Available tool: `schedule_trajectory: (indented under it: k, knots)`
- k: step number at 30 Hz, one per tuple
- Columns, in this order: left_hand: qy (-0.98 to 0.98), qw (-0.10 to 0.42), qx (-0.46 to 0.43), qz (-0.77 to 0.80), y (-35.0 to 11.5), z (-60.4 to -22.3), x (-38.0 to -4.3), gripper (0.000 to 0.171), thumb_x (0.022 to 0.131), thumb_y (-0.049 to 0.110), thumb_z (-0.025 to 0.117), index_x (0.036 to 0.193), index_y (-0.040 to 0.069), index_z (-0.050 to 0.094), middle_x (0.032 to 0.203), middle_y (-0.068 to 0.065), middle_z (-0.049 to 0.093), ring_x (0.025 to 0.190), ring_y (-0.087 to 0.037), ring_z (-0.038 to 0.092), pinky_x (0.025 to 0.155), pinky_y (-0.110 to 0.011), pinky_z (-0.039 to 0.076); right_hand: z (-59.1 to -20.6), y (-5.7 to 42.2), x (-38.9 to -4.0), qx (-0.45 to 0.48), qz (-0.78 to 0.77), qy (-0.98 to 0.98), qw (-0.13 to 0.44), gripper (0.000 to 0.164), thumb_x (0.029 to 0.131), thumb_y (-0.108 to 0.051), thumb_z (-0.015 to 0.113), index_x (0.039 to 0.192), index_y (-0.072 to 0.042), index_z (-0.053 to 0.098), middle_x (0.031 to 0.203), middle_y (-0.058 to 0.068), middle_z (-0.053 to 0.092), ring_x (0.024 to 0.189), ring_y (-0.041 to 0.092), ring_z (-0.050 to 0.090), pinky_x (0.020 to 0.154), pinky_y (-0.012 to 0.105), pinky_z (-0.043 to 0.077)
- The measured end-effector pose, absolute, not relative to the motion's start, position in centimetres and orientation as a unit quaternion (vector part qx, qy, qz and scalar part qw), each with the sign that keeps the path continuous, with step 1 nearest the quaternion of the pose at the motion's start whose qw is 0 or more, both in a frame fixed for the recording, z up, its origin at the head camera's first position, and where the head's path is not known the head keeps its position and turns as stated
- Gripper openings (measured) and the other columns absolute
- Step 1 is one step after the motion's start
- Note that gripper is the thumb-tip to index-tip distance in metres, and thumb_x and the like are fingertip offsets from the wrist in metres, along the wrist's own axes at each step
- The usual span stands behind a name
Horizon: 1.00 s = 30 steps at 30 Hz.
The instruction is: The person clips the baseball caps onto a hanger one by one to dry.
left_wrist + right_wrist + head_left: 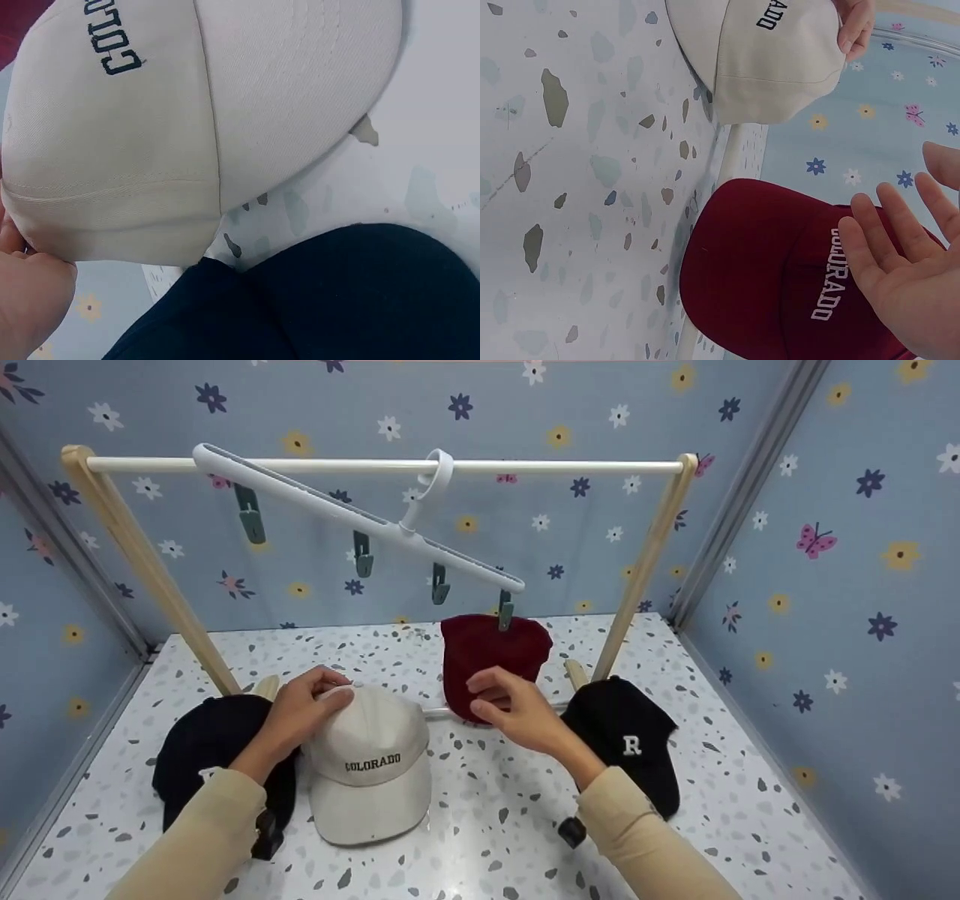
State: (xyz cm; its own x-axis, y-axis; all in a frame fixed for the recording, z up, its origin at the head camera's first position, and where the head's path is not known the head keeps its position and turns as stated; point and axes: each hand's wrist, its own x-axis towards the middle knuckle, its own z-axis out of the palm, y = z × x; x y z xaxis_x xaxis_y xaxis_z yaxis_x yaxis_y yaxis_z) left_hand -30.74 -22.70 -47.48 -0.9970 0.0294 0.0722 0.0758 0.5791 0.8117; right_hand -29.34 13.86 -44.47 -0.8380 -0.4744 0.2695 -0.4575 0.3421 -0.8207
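Observation:
A cream baseball cap (369, 806) lettered COLORADO is gripped at the left side of its crown by my left hand (304, 711), thumb on the outside and fingers behind. Its brim points toward me. A dark red baseball cap (476, 649), also lettered COLORADO in the right wrist view, hangs from the rightmost green clip (505, 611) of a white hanger (322, 504). My right hand (523, 718) is in front of this red cap, fingers loosely bent and holding nothing. The hanger's other green clips hold nothing.
The hanger hooks over the white bar (570, 466) of a wooden-legged rack and slants down to the right. A black cap with a white R (652, 765) lies at the right, a dark navy cap (199, 739) at the left. Flowered panels (832, 607) enclose the speckled table (495, 825).

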Motion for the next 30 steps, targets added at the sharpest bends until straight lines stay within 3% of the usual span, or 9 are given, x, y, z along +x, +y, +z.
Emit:
schedule_trajectory:
  k: [7,15,30]
  knots:
    - [-0.874,0.042,-0.044,-0.482,-22.1,-47.1,-30.4,0.027,0.103,0.029,0.071,0.122,0.009,0.068,0.114,-0.011,0.072,0.11,-0.024,0.064,0.095,-0.039,0.053,-44.2,13.7,-29.2,-0.285,-0.492,0.822,0.013,0.029,0.105,-0.014,0.069,0.13,-0.001,0.064,0.131,0.02,0.067,0.115,0.029,0.068,0.106,0.052,0.053]
    - [-0.869,0.043,-0.051,-0.49,-21.7,-46.4,-30.1,0.026,0.104,0.027,0.071,0.122,0.009,0.068,0.114,-0.011,0.07,0.108,-0.024,0.062,0.096,-0.04,0.052,-44.1,13.4,-29.2,-0.288,-0.491,0.822,0.012,0.025,0.105,-0.015,0.069,0.129,-0.008,0.066,0.128,0.013,0.069,0.115,0.026,0.069,0.105,0.05,0.054]
    - [-0.861,0.067,-0.103,-0.493,-20.2,-44.8,-29.3,0.021,0.1,0.025,0.076,0.117,0.012,0.071,0.115,-0.005,0.075,0.11,-0.019,0.065,0.098,-0.037,0.052,-43.9,12.3,-29.2,-0.293,-0.486,0.824,0.006,0.028,0.104,-0.014,0.07,0.129,-0.002,0.065,0.124,0.01,0.07,0.113,0.025,0.07,0.103,0.046,0.056]
